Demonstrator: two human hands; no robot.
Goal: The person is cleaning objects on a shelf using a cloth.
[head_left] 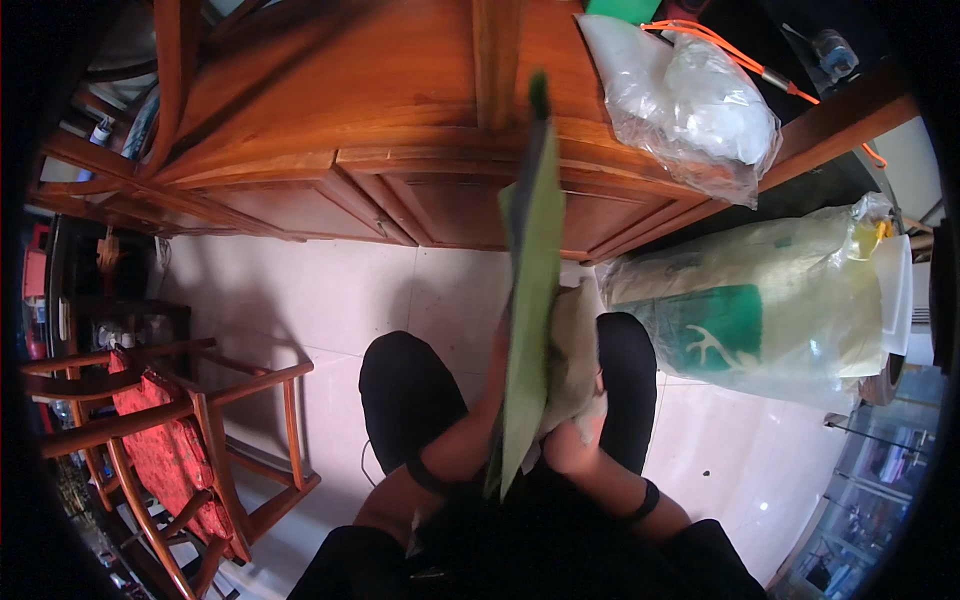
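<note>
A thin, flat green panel [534,300] stands upright before me, seen almost edge-on, with a blurred dark green tip at its top. My left hand [498,375] is against its left side, largely hidden by it; the grip fits a hold on the panel, though the fingertips do not show. On the right side, my right hand [581,439] holds a crumpled beige-grey cloth [574,352] close against the panel. Most of the right fingers are covered by the cloth. Both hands are between my knees, and each wrist has a dark band.
Ahead is a wooden cabinet [450,202] with a clear plastic bag [697,105] on top. A large filled plastic sack [765,307] lies at the right. To the left stands a wooden chair [255,390] with a red cushion [165,442]. Glass shelving [862,502] is at the lower right.
</note>
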